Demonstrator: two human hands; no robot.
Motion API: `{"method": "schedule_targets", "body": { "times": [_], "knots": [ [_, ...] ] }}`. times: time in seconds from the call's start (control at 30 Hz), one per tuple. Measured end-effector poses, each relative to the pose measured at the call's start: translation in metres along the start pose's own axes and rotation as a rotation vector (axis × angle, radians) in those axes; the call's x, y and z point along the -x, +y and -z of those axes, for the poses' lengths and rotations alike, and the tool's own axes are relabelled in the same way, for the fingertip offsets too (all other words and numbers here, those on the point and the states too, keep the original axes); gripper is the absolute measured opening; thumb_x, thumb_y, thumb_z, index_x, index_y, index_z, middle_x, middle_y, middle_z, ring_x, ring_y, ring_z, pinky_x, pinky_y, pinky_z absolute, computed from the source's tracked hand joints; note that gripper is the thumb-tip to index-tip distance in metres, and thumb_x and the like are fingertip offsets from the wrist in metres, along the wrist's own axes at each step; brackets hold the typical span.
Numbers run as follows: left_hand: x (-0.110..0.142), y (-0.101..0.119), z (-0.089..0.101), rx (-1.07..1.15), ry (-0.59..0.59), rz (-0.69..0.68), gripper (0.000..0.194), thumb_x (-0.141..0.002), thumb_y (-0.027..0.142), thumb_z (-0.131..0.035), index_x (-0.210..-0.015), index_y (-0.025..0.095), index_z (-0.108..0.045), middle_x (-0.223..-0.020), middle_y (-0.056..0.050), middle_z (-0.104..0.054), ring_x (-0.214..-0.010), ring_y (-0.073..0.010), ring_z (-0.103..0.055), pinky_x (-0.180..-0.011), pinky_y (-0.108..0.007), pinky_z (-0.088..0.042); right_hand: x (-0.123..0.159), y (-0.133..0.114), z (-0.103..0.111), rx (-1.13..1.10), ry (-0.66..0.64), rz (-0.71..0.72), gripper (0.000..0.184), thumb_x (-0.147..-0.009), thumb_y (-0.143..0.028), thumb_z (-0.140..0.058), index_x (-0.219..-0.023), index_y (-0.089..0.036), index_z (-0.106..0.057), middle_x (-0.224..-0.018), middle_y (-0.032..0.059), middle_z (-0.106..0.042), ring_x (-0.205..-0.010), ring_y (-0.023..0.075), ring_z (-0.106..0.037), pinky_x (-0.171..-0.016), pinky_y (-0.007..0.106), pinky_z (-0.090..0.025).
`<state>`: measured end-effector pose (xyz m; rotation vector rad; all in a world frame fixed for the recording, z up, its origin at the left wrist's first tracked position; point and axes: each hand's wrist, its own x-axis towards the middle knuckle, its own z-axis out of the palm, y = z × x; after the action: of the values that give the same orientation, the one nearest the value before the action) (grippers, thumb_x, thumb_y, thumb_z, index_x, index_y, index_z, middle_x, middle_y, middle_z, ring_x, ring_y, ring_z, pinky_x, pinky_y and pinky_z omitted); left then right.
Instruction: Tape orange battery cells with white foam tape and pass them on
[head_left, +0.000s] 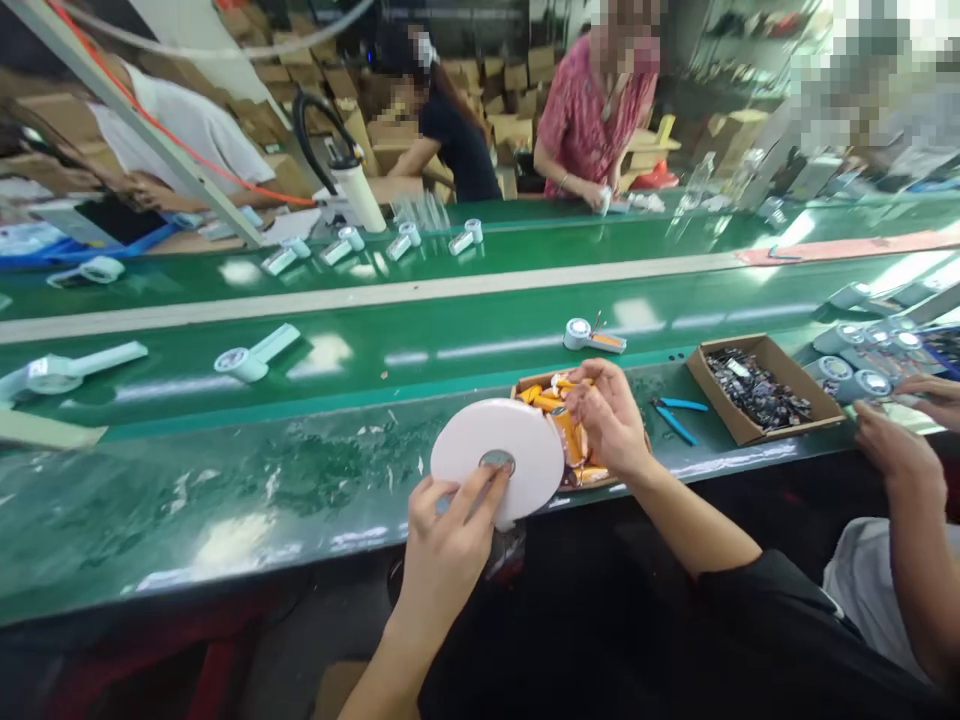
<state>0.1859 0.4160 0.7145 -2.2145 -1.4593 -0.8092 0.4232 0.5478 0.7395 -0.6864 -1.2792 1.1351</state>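
Observation:
My left hand grips a flat white tape roll, its fingers at the round hole in the middle. The roll is held tilted above the bench edge. My right hand is closed, thumb and fingers together, just right of the roll. What sits between those fingertips is too small to make out. Under and beside this hand stands a box of orange battery cells, partly hidden by the roll and the hand.
Blue-handled pliers lie right of the cells, beside a cardboard box of small dark parts. Pale blue handheld fan bodies lie on the green conveyor. A co-worker's hands are at far right; other people work across the belt.

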Motion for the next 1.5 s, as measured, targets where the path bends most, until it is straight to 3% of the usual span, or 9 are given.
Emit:
{"method": "schedule_targets", "body": {
  "times": [0.3,0.6,0.77,0.9,1.0,1.1,1.27,1.4,1.5],
  "knots": [
    [0.006,-0.017,-0.002,0.030,0.018,-0.021,0.069,-0.101,0.009,-0.063,-0.162,0.041,-0.060,-0.133,-0.001,-0.082,-0.104,-0.0320,-0.051,-0.115,-0.056,-0.044,-0.008,-0.028,0.023,0.079,-0.523,-0.415,0.043,-0.077,-0.053,-0.098,-0.104,-0.023,-0.081,-0.107,0.0043,-0.084,-0.101,0.0258,-0.082,-0.098,0.041,-0.069],
    [0.018,0.040,-0.034,-0.092,0.221,0.214,0.065,-0.091,0.040,-0.085,-0.154,0.031,-0.069,-0.110,-0.012,-0.079,-0.093,-0.0306,-0.051,-0.095,-0.052,-0.044,0.030,0.020,-0.041,-0.376,0.267,-0.273,0.059,-0.065,-0.053,-0.107,-0.105,-0.027,-0.072,-0.108,0.0059,-0.087,-0.096,0.0276,-0.085,-0.096,0.043,-0.072],
    [0.092,0.068,-0.025,0.231,0.087,-0.011,0.065,-0.082,0.036,-0.086,-0.146,0.039,-0.073,-0.106,-0.008,-0.079,-0.089,-0.0263,-0.060,-0.087,-0.045,-0.046,-0.018,-0.024,0.029,-0.299,0.348,0.000,0.048,-0.068,-0.045,-0.108,-0.092,-0.025,-0.072,-0.094,0.0011,-0.085,-0.078,0.0183,-0.082,-0.073,0.029,-0.071],
    [0.072,-0.004,-0.027,0.071,-0.076,0.329,0.062,-0.086,0.029,-0.079,-0.148,0.035,-0.073,-0.120,-0.011,-0.080,-0.108,-0.0345,-0.066,-0.100,-0.052,-0.051,-0.054,-0.046,0.083,-0.215,0.485,0.165,0.069,-0.059,-0.047,-0.112,-0.108,-0.025,-0.069,-0.106,0.0027,-0.086,-0.091,0.0182,-0.085,-0.075,0.022,-0.070],
    [0.034,-0.073,-0.032,0.144,-0.385,0.585,0.070,-0.085,0.032,-0.082,-0.154,0.036,-0.068,-0.143,-0.012,-0.075,-0.131,-0.0394,-0.061,-0.117,-0.059,-0.049,-0.038,-0.019,0.070,-0.045,0.257,-0.083,0.072,-0.062,-0.041,-0.111,-0.116,-0.028,-0.065,-0.104,0.0057,-0.087,-0.091,0.0254,-0.087,-0.072,0.028,-0.072],
    [0.010,-0.114,-0.041,0.401,-0.584,0.545,0.085,-0.079,0.042,-0.094,-0.158,0.036,-0.064,-0.164,-0.007,-0.063,-0.155,-0.0392,-0.045,-0.132,-0.058,-0.038,-0.009,0.005,0.049,0.125,0.140,-0.108,0.069,-0.056,-0.034,-0.111,-0.108,-0.031,-0.065,-0.099,0.0040,-0.086,-0.093,0.0346,-0.087,-0.071,0.040,-0.075],
    [-0.046,-0.188,-0.052,0.310,-0.426,0.792,0.043,-0.100,0.041,-0.071,-0.140,0.026,-0.075,-0.151,-0.006,-0.073,-0.144,-0.0253,-0.061,-0.130,-0.038,-0.042,0.001,0.013,0.040,0.289,0.196,-0.039,0.062,-0.047,-0.036,-0.112,-0.094,-0.042,-0.073,-0.087,0.0049,-0.083,-0.078,0.0431,-0.083,-0.067,0.052,-0.075],
    [-0.092,-0.284,-0.042,0.073,-0.386,0.984,0.056,-0.103,0.044,-0.056,-0.144,0.009,-0.069,-0.160,-0.025,-0.061,-0.152,-0.0434,-0.050,-0.129,-0.063,-0.037,0.005,0.012,0.041,0.368,0.218,0.013,0.058,-0.053,-0.040,-0.111,-0.097,-0.049,-0.075,-0.085,0.0071,-0.083,-0.077,0.0445,-0.082,-0.056,0.050,-0.073],
    [-0.095,-0.350,-0.043,-0.250,-0.534,1.019,0.079,-0.097,0.072,-0.044,-0.152,0.018,-0.061,-0.168,-0.016,-0.056,-0.157,-0.0502,-0.039,-0.126,-0.072,-0.035,0.013,0.011,0.041,0.322,0.113,0.034,0.051,-0.067,-0.040,-0.108,-0.103,-0.041,-0.072,-0.091,0.0029,-0.086,-0.079,0.0402,-0.084,-0.060,0.047,-0.076]
  ]
}}
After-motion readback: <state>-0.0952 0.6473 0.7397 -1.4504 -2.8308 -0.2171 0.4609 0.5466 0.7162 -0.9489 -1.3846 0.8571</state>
